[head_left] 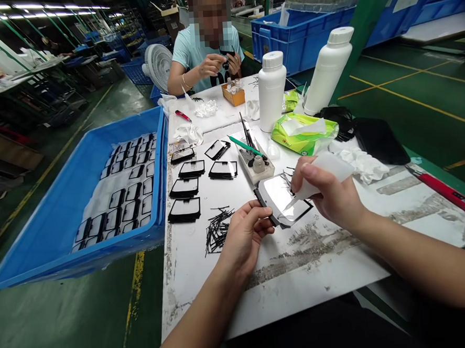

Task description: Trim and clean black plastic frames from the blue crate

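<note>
My left hand (pixel 248 231) is closed on the near left edge of a clear panel with a black frame (pixel 276 193), tilted above the white table. My right hand (pixel 332 191) squeezes a soft white dropper bottle (pixel 337 163), its narrow nozzle pointing down to the left over the panel. Whether the tip touches the panel I cannot tell. Thin black strips (pixel 217 231) lie in a heap left of my left hand. Beyond them, similar framed panels (pixel 184 209) are stacked in small piles. Just past the held panel stands a small tray (pixel 269 171) with a little jar, tweezers and a green pen-like tool.
To the left, a blue bin (pixel 35 241) holds rows of framed panels. Two white bottles (pixel 272 90), a green wipes pack (pixel 303 133) and crumpled tissue (pixel 364 166) stand at the right. Across the table a person (pixel 188 53) handles a small dark part. A red tool (pixel 452 194) lies right.
</note>
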A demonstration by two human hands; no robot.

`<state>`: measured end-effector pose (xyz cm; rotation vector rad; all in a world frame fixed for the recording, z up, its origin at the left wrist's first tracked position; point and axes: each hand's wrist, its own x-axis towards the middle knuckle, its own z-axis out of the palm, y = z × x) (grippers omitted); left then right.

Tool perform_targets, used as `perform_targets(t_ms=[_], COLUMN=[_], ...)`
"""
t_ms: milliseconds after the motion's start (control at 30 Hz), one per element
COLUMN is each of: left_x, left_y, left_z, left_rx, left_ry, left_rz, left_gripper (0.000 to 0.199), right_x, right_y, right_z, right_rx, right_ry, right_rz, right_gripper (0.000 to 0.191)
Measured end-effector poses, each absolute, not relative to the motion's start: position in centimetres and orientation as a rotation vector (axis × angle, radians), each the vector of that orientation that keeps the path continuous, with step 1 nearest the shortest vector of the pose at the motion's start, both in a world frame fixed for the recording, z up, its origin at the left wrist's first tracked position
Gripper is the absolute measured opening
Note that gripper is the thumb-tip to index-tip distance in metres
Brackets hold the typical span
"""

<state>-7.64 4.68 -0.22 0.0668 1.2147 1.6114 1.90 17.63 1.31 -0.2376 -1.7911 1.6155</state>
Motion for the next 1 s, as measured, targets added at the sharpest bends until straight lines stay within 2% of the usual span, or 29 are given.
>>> perform_targets(t_ms=[333,533,667,800,1000], left_x=[-7.7,-8.0,-8.3,-8.4,-8.3], left_y=[4.6,4.7,4.8,4.9,4.8], left_z=[-0.3,-0.6,-0.8,-0.8,-0.8], left_rx=[0.071,0.033,-0.020,-0.042,-0.041], left_ry=[1.222,1.266,1.288,1.281,1.286], left_rz=[1.609,1.623,1.678,1.717,1.737], left_gripper=[0.026,0.023,0.022,0.023,0.025], right_x=[1.8,1.2,0.5,-0.5,-2.0], right_y=[17.6,19.4,23.1,25.9,26.6], right_z=[1.1,1.7,0.5,-2.5,-6.0], right_rx=[-0.286,-0.391,-0.576,-0.780,-0.868], right_ry=[-1.746,-1.542,-1.776,-2.205,-2.305], right_rz=[1.678,1.784,1.524,1.119,0.868], right_gripper=[0.038,0.027,0.039,0.028,0.028])
